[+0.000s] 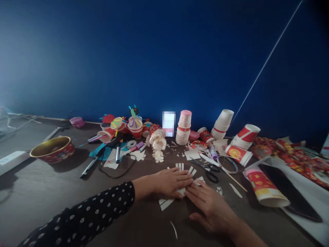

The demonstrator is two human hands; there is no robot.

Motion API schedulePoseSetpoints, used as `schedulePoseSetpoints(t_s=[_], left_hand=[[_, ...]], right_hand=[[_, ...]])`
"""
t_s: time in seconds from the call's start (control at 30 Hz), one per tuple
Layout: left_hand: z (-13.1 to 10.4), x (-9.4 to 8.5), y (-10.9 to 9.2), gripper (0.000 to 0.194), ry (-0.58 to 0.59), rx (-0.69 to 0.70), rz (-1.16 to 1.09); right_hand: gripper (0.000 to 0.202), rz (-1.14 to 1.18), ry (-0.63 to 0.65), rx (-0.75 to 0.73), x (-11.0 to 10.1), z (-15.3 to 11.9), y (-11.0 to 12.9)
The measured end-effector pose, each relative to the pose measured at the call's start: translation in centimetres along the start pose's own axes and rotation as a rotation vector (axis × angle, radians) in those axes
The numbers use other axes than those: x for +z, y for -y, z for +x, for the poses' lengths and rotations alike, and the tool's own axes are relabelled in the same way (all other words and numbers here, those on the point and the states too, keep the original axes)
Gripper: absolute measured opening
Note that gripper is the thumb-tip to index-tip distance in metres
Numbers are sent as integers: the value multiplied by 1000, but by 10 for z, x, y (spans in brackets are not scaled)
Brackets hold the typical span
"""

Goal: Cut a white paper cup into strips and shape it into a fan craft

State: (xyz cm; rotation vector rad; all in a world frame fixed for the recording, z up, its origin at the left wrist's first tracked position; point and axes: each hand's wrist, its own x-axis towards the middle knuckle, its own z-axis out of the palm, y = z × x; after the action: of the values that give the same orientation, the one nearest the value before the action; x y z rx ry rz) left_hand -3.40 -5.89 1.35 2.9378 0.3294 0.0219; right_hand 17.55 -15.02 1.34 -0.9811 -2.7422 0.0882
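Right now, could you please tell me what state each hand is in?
Left hand: open, palm down on the cut paper.
Right hand: open, palm down, touching the same paper.

A bowl [58,156] is sitting on the left of the table [77,199], showing its gold inside. A pink tub [78,123] is resting behind it, near the blue wall [154,58]. A pen [118,152] and some tape [132,146] are lying close together. A bright screen [169,123] is glowing in the middle, and a tall stack of cups [183,129] is standing just beside it. Red things [285,156], maybe wrappers, are lying in a blurry heap at the right.
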Motion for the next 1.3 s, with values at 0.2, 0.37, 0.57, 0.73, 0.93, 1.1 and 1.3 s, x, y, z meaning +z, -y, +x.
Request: schedulePoseSetpoints(t_s=[0.2,0.37,0.57,0.73,0.93,1.1,1.3], left_hand=[[-4,6,-1,59,32,-47,-43],[-2,5,-2,58,58,-52,-30],[-4,0,-5,47,45,-36,9],[-5,-1,-6,44,35,-43,9],[-4,0,-16,49,26,-144,-10],[2,8,-34,66,6,-313,6],[1,2,-40,66,-94,-396,-6]], right_hand=[[49,47,88,93,4,-3,3],[48,68,72,121,6,-9,6],[44,97,146,-171,-2,-7,43],[51,151,220,-88,-7,-20,51],[66,-123,11,201,1,-75,6],[53,-350,-215,369,8,-83,-11],[46,-273,-285,299,11,-37,8]])
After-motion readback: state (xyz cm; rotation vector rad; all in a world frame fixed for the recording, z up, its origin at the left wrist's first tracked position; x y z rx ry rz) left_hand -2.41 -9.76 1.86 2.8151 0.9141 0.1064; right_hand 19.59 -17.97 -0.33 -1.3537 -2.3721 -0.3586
